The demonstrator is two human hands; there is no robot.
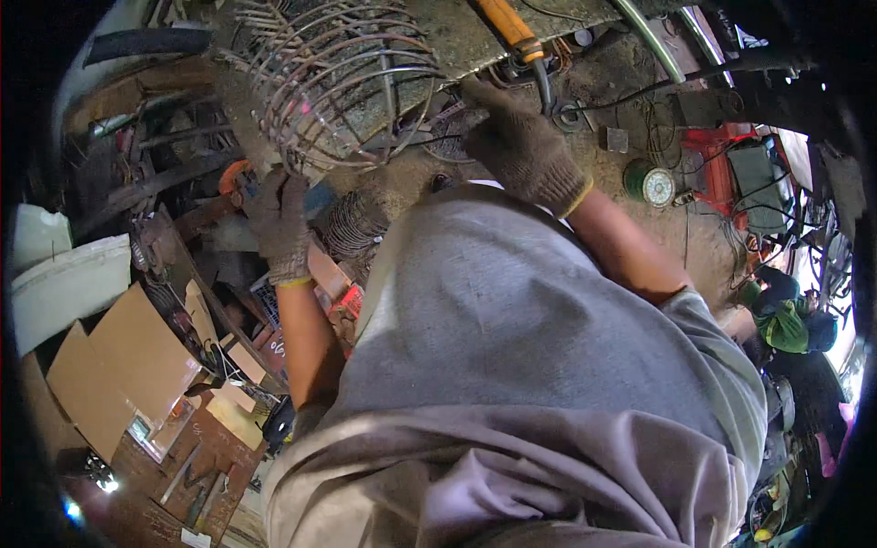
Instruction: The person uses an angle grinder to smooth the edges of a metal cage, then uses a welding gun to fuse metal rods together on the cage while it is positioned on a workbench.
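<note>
Head view shows one rusty wire cage (333, 78) lying on its side on the bench (475, 41), its long axis running from upper left to lower right, open end toward the person. The left hand (279, 224), gloved, is closed on its lower rim. The right hand (521, 142), also gloved, is curled beside one orange-handled tool (512, 32); its grip I cannot tell.

A single head-worn fisheye view looks steeply down over the person's grey shirt (512, 365); the gloved left hand (279, 224) and right hand (521, 146) sit close, farther out; the workshop floor curves away left and right at the rim.
</note>
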